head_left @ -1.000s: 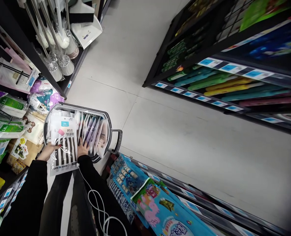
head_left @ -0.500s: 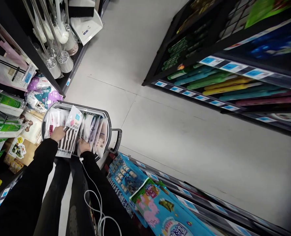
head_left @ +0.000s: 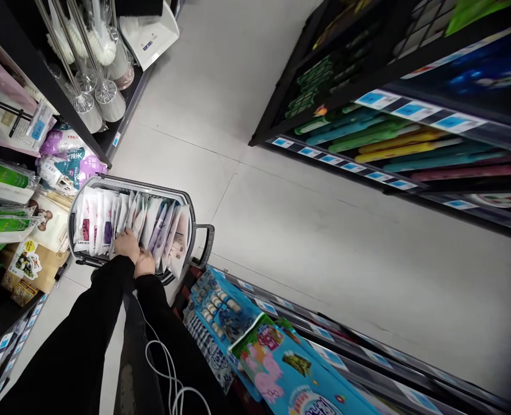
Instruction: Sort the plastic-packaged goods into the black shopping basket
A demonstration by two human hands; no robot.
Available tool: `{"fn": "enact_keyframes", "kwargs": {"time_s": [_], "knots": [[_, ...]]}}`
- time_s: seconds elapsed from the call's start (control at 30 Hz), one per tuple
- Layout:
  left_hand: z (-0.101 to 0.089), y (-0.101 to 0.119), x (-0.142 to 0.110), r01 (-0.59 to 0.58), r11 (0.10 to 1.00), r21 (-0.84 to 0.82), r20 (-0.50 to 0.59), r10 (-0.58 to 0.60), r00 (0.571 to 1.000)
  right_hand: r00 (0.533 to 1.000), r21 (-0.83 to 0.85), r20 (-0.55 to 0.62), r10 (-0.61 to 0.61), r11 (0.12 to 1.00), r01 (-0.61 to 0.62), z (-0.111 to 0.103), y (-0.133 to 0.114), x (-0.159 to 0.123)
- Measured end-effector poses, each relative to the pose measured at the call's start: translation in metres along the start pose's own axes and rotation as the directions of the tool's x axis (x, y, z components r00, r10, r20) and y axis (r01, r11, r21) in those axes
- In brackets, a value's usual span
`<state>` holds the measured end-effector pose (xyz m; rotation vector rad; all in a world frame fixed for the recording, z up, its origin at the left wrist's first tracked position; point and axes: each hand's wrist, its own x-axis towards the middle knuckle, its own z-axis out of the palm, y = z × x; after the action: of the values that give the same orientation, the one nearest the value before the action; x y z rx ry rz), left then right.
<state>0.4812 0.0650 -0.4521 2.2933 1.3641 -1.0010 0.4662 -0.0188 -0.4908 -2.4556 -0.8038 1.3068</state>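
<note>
A grey shopping basket with a dark rim is filled with a row of flat white plastic packets standing on edge. Some at the left end carry the print "LIFE IS GOOD" with pink or purple patterns. My left hand is over the middle of the row, its fingers curled on the edge of a packet. Close beside it, my right hand is closed at the near edge of the packets; its fingertips are partly hidden among them.
Shelving with toilet brushes and a white dustpan stands at upper left, bagged goods below it. Blue snack bags hang at lower right. Another shelf unit borders the grey floor. A white cable dangles by my right arm.
The striped packet that my left hand held raised over the basket is down among the row. My left hand has moved right, close to my right hand.
</note>
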Motion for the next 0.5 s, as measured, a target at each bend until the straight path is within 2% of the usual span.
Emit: {"fn": "enact_keyframes", "kwargs": {"time_s": [0.13, 0.3, 0.4, 0.5], "knots": [[-0.007, -0.001, 0.014, 0.025, 0.999, 0.038, 0.003, -0.025, 1.000, 0.998, 0.009, -0.061, -0.024, 1.000, 0.024, -0.002, 0.000, -0.010], [-0.017, -0.010, 0.008, -0.063, 0.997, 0.048, 0.138, 0.056, 0.989, 0.970, 0.063, -0.172, 0.171, 0.985, -0.162, -0.005, -0.007, -0.008], [-0.011, -0.014, -0.003, -0.089, 0.993, 0.075, 0.220, 0.070, 0.973, 0.948, 0.104, -0.113, 0.298, 0.952, -0.287, -0.004, -0.010, 0.008], [0.001, -0.014, -0.003, -0.101, 0.991, 0.084, 0.244, 0.078, 0.967, 0.934, 0.102, -0.023, 0.357, 0.930, -0.353, -0.005, -0.009, 0.019]]}}
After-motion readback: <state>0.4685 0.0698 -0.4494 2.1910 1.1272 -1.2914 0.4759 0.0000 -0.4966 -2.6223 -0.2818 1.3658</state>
